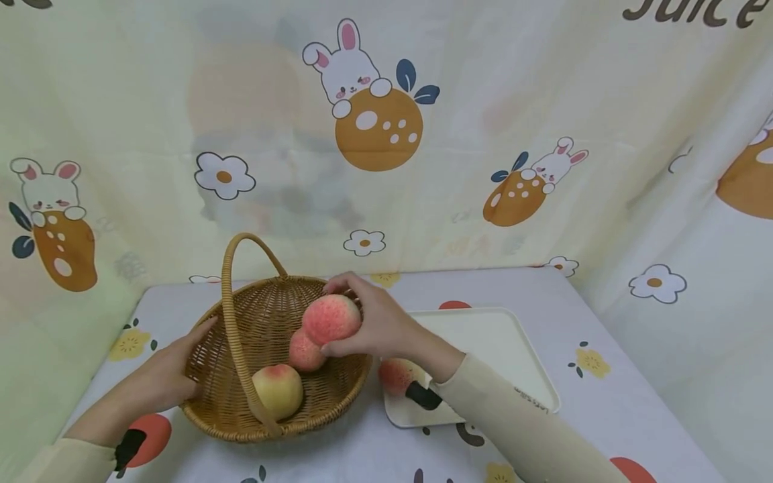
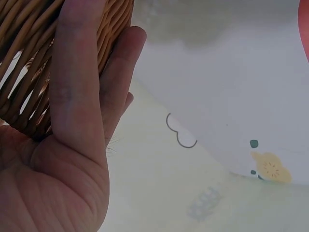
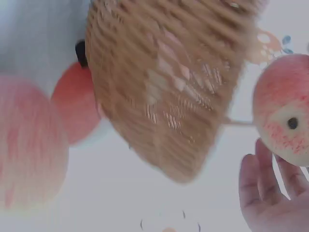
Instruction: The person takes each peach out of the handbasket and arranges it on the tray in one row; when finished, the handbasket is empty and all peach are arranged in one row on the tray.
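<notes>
A wicker basket (image 1: 256, 329) with an arched handle stands at the left of the table. My left hand (image 1: 163, 379) grips its left rim; in the left wrist view, the fingers lie against the weave. My right hand (image 1: 386, 325) holds a pink peach (image 1: 331, 318) over the basket's right side, thumb below and fingers behind. In the right wrist view the held peach (image 3: 285, 101) shows a dark spot at one end. Inside the basket rest a smaller-looking pink peach (image 1: 305, 351), partly covered by the held one, and a yellow peach (image 1: 280, 392).
A white tray (image 1: 501, 335) lies right of the basket. On its near left part sits another red-and-yellow peach (image 1: 396, 376), partly hidden by my right wrist. A patterned cloth covers the table (image 1: 580, 322), and a printed curtain (image 1: 459, 201) hangs behind it.
</notes>
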Action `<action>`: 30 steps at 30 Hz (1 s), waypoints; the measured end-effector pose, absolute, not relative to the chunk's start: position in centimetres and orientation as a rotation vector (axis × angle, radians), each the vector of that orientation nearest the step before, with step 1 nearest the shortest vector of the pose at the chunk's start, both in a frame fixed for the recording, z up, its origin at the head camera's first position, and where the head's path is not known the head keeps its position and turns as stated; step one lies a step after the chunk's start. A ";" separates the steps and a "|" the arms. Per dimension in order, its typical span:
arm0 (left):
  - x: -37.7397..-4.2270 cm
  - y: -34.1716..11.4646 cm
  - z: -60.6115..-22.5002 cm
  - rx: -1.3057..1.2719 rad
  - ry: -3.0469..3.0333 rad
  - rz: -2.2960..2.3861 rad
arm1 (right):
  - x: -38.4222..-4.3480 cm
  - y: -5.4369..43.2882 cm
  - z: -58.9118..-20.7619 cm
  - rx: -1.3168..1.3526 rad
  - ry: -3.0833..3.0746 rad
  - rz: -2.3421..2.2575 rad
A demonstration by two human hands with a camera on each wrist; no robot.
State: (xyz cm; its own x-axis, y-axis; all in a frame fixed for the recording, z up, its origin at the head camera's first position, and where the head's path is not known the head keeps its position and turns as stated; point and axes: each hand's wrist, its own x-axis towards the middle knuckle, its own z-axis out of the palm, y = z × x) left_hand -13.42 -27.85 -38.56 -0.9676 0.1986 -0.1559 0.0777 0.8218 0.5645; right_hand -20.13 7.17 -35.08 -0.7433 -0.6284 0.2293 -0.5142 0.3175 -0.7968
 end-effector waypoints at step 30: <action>-13.5 -28.0 -38.9 0.198 2.771 0.921 | -21.4 25.7 -43.4 -0.760 2.469 -1.426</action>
State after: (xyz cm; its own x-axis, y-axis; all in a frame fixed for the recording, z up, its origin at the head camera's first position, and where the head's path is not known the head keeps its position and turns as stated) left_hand -13.48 -28.03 -38.89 -0.9681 0.1934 -0.1592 0.0596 0.7951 0.6036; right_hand -21.37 25.67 -43.40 -0.8504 -0.5187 0.0880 -0.3354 0.4056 -0.8503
